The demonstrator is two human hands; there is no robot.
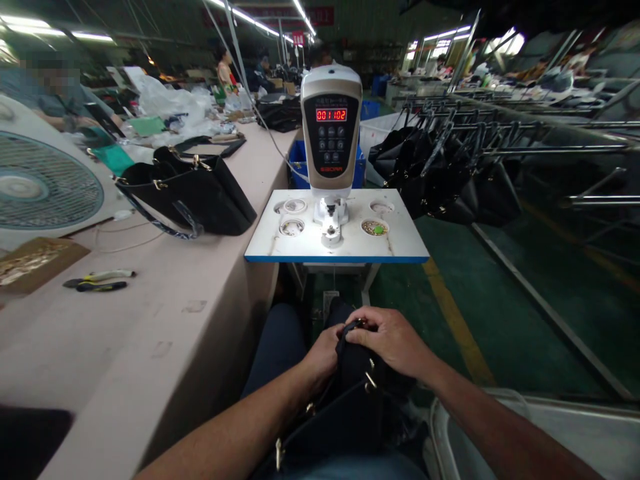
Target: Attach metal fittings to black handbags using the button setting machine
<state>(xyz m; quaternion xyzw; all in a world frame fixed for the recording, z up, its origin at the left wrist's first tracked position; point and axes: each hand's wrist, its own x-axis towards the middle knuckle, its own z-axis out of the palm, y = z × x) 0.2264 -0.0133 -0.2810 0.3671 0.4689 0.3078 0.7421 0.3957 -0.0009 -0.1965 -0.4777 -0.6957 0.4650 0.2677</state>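
Note:
A black bag (345, 417) with gold-coloured metal fittings lies on my lap. My left hand (325, 350) is closed on the bag's upper edge from the left. On the right side of the same part, my right hand (387, 333) pinches the black material beside a small gold fitting, its thumb and fingers pressed together. The two hands nearly touch. Beyond them stands a white riveting machine (331, 133) with a red lit display, on a small white table (405, 243) with round cups of small parts let into its top.
On the long table (200, 347) at left are another black bag (200, 193), pliers (100, 280), a box of gold parts (37, 263) and a fan (45, 177). Black bags (450, 187) hang on a rack at right. A metal tray (575, 433) is at lower right. People sit farther back.

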